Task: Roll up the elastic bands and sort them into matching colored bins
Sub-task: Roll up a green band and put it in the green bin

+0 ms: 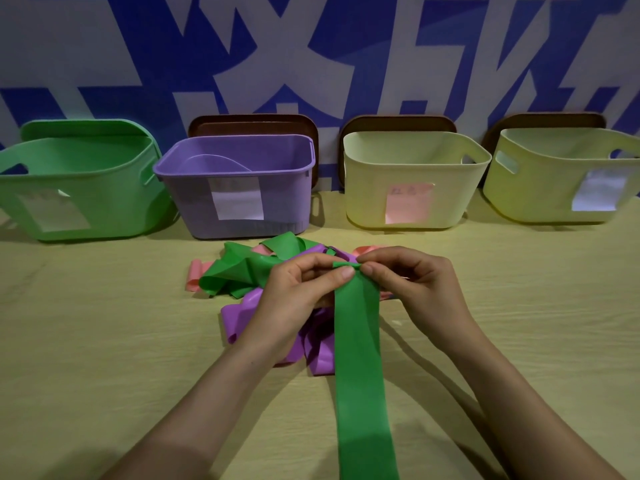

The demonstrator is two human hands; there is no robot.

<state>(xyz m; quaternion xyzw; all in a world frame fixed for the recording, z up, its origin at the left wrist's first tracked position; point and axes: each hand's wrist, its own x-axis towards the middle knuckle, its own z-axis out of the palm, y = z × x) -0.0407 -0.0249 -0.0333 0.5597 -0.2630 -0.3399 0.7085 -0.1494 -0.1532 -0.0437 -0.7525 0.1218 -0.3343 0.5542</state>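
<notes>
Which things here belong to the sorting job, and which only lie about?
In the job: green band, pinched by left hand and right hand; purple bands; pink bands; green bin; purple bin; yellow bins.
Lying about: brown trays behind bins.

Green band (flat strip), end pinched, purple band beneath

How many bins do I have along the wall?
4: green bin far left, purple bin beside it, pink-labelled cream bin right of centre, white-labelled cream bin far right, partly cropped. More may lie off-frame.
</notes>
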